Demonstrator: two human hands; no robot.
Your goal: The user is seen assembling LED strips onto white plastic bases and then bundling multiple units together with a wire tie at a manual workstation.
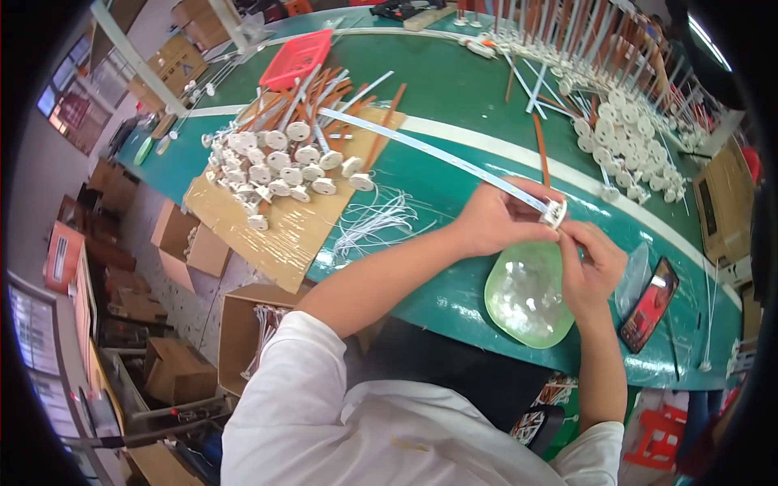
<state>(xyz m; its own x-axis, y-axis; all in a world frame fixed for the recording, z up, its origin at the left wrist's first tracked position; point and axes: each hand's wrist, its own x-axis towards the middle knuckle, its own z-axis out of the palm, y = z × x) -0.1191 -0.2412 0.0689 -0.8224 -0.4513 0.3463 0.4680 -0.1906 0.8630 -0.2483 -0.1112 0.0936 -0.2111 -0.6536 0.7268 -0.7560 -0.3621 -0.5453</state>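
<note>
My left hand (496, 217) grips a long thin white tube (429, 150) close to its near end, where a small white end cap (554, 213) sits. The tube runs away to the upper left across the green table (454, 89). My right hand (592, 266) pinches at that end cap from below, fingers closed on it. Both hands hover just above a pale green shallow dish (527, 301) at the table's near edge.
A pile of similar white-capped tubes (275, 166) lies on a cardboard sheet at left, with loose white wires (377, 220) beside it. More caps and tubes (624, 138) heap at right. A phone (649, 304) lies right of the dish. Cardboard boxes (247, 324) stand on the floor.
</note>
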